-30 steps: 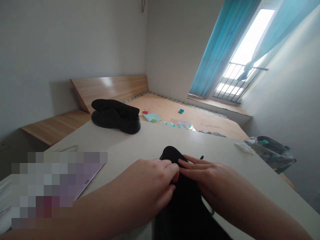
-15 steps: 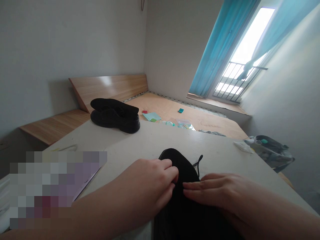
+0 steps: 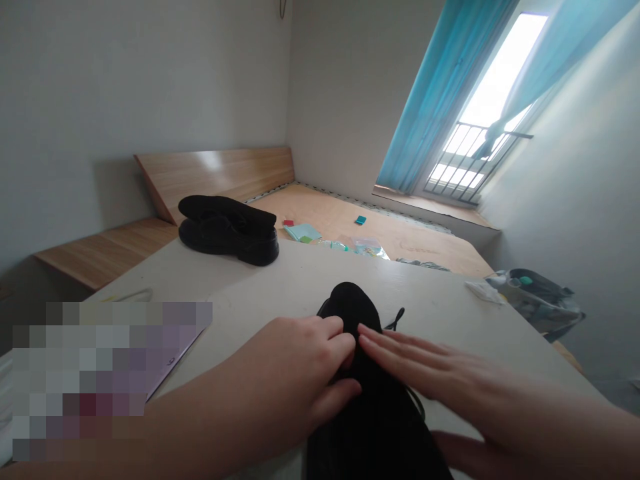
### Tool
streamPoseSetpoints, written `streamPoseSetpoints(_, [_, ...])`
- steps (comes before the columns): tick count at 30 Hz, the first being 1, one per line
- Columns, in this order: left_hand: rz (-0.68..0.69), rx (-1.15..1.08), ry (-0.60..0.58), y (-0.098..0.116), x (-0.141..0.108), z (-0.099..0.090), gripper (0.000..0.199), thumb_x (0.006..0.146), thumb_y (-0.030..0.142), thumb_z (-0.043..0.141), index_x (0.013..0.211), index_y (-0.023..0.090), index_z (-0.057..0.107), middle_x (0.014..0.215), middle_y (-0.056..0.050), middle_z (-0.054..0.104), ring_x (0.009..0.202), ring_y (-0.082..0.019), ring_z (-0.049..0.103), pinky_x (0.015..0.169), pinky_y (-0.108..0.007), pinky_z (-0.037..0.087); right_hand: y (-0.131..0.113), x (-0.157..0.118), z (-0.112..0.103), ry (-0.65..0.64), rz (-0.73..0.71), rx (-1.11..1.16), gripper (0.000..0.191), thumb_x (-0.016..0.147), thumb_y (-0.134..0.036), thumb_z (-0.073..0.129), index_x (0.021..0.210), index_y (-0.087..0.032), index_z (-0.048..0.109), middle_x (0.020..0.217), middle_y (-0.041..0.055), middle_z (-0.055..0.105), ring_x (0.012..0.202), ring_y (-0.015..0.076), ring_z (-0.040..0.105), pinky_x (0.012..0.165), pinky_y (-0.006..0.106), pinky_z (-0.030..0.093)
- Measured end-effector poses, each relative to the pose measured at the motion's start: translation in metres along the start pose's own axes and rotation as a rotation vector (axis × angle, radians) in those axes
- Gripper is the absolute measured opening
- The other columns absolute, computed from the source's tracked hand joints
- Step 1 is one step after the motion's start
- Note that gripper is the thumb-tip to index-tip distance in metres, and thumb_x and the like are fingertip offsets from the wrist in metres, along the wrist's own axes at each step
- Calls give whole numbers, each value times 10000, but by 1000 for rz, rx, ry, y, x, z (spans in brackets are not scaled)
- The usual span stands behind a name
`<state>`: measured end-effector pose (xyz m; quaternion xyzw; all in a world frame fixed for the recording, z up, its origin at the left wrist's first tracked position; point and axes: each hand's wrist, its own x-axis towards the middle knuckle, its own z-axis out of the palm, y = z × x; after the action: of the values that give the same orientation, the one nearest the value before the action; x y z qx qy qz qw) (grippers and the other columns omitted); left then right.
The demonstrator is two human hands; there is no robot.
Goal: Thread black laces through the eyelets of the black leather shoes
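- The bed [image 3: 420, 244] stretches beyond the table's far edge.
- The table [image 3: 250, 293] is white, right below the person's arms.
- A bag [image 3: 553, 310] stands off the table's right side.
- The near shoe [image 3: 370, 427], black, is at the table's near edge, toe or heel too dark to tell.
- The far shoe [image 3: 225, 243] sits at the table's far left, an insole [image 3: 215, 204] lying on top.
- The left hand [image 3: 315, 360] curls over the near shoe; whether it's pinching anything, I can't tell.
- The right hand [image 3: 450, 373] has its fingers straight, pressed together, tips against the near shoe.
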<state>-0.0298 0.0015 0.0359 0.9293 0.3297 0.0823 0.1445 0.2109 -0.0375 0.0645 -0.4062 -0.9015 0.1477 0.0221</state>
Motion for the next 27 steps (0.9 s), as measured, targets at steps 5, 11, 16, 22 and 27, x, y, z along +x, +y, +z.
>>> streamPoseSetpoints(5, [-27, 11, -2, 5, -1, 2, 322, 890, 403, 617, 1147, 210, 591, 1012, -48, 643, 850, -253, 641, 658, -353, 485, 45, 9, -14, -71, 322, 110, 725, 895, -501, 556, 1529, -371, 228, 1386, 58, 574, 1175, 279, 616, 951, 454, 547])
streamPoseSetpoints(11, [31, 82, 1, 5, -3, 10, 342, 879, 393, 632, 1197, 266, 639, 1087, -79, 631, 938, -290, 625, 722, -402, 531, 77, 38, 14, -342, 510, 0, 1061, 724, -343, 734, 1562, -207, 97, 1618, 110, 122, 1469, 352, 128, 1169, 525, 239])
streamPoseSetpoints(16, [59, 84, 20, 2, -1, 14, 265, 884, 364, 627, 1121, 260, 685, 1049, -78, 637, 974, -298, 594, 762, -425, 535, 81, 54, 41, -353, 508, -24, 1028, 585, -202, 810, 1493, -189, 330, 1528, 155, 359, 1428, 371, 276, 1102, 485, 374])
streamPoseSetpoints(22, [64, 85, 8, 2, 1, 15, 250, 899, 311, 589, 1118, 242, 690, 1061, -91, 634, 997, -309, 584, 789, -436, 530, 89, 59, 49, -306, 532, -104, 505, 686, -198, 804, 1142, -132, 597, 1260, 129, 555, 1214, 315, 498, 970, 476, 463])
streamPoseSetpoints(27, [67, 95, 17, 2, 1, 15, 253, 897, 298, 591, 1124, 237, 684, 1061, -89, 636, 998, -300, 585, 784, -413, 531, 109, 58, 50, -188, 487, -35, 158, 908, -299, 627, 973, -156, 644, 1131, 72, 620, 1056, 222, 577, 922, 443, 477])
